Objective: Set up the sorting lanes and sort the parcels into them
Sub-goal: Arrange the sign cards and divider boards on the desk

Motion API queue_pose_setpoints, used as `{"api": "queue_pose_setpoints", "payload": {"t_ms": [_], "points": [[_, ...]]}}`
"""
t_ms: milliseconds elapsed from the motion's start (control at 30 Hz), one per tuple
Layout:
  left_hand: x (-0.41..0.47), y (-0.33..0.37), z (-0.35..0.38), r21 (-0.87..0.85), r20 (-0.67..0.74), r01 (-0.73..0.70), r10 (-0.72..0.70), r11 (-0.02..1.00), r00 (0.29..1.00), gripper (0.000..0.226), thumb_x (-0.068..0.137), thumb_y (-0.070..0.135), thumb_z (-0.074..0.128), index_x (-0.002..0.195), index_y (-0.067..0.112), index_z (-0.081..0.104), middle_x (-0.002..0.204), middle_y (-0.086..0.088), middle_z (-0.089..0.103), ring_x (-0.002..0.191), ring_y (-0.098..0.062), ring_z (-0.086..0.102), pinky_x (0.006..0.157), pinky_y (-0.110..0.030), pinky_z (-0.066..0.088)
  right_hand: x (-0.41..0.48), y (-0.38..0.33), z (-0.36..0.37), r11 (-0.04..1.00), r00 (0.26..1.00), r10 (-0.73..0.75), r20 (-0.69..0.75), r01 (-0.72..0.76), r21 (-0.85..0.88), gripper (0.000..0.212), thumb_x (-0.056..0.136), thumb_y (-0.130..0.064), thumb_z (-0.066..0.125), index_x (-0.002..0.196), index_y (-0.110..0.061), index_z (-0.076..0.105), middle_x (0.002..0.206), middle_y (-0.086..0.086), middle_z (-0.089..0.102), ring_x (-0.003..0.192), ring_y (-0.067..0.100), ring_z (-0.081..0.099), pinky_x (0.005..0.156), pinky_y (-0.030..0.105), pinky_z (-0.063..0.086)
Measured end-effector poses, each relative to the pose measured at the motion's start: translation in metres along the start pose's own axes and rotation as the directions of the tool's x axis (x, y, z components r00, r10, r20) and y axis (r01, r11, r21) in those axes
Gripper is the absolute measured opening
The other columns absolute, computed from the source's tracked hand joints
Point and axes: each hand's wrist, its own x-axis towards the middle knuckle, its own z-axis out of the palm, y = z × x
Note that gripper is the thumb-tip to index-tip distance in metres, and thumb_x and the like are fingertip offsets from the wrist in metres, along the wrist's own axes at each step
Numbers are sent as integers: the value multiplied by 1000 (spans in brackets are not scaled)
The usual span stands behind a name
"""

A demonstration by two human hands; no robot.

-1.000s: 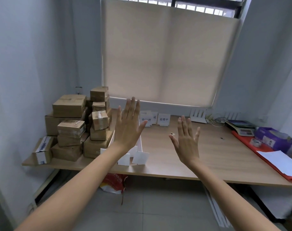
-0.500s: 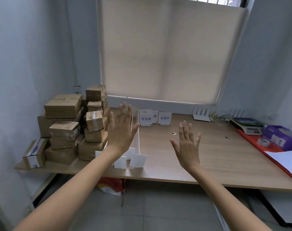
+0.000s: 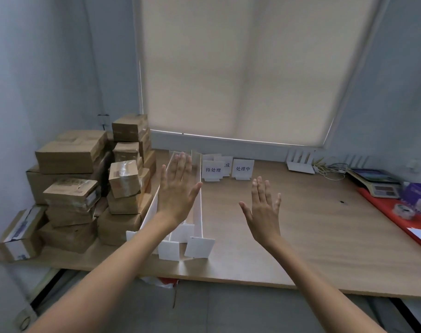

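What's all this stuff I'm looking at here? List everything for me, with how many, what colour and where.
cardboard parcels: a dozen or so, brown, stacked on the table's left end
table: one, light wood, under the window
divider boards: several, white, standing on edge beside the parcels
label cards: three, white with black writing, upright at the back
window blind: one, beige, lowered
router: one, white, at the back wall
scale: one, grey, far right
red mat: one, along the right edge
tape roll: one, clear, on the red mat
purple box: one, far right
left hand: open, raised before the divider boards
right hand: open, raised over bare table
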Motion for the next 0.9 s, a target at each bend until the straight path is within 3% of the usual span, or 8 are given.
{"api": "queue_pose_setpoints", "payload": {"t_ms": [100, 267, 533, 700, 800, 900], "points": [[36, -15, 36, 24, 20, -13, 12, 1000, 1000, 77, 90, 58, -9, 151, 12, 2, 159, -6, -2, 146, -20, -7, 113, -35, -18, 44, -2, 29, 1000, 1000, 8, 14, -8, -15, 78, 92, -59, 6, 149, -8, 21, 159, 7, 15, 147, 25, 10, 112, 58, 12], [93, -34, 91, 25, 62, -7, 6, 1000, 998, 79, 88, 60, -8, 150, 12, 0, 159, -6, -4, 146, -20, -9, 113, -35, -17, 110, 0, 74, 999, 998, 34, 57, -34, -6, 74, 92, -54, 13, 150, -8, 20, 159, 7, 13, 147, 26, 9, 113, 58, 11], [188, -28, 180, -207, 101, 74, -54, 975, 993, 80, 85, 58, 0, 150, 11, -2, 158, -2, -8, 144, -13, -15, 116, -35, -9, 202, 44, 135, 994, 993, 68, 94, -75, 83, 92, 82, -69, -8, 151, -11, 9, 160, 3, 2, 148, 22, -2, 116, 51, 8], [252, -22, 258, -267, 171, 156, -113, 951, 979, 75, 90, 56, 7, 150, 12, -3, 158, -1, -8, 145, -13, -12, 117, -33, -7, 277, 86, 184, 982, 977, 87, 193, -117, 149, 68, 99, -48, 25, 151, -12, 3, 160, 2, -4, 148, 18, -8, 118, 46, 4], [293, -18, 305, -314, 226, 242, -176, 918, 958, 62, 100, 36, 26, 149, 11, -2, 159, -3, -6, 145, -13, -10, 119, -33, -5, 324, 110, 222, 950, 962, 92, 256, -162, 267, 64, 100, -42, 30, 151, -12, 5, 160, 1, -1, 148, 16, -6, 118, 42, 3], [327, -17, 350, -369, 279, 335, -241, 867, 930, 60, 101, 27, 30, 150, 11, -1, 159, -2, -5, 145, -11, -9, 118, -32, -5, 369, 127, 265, 883, 935, 94, 342, -237, 405, 60, 101, -37, 33, 151, -11, 11, 160, 3, 5, 148, 16, 0, 121, 40, 6]]}}
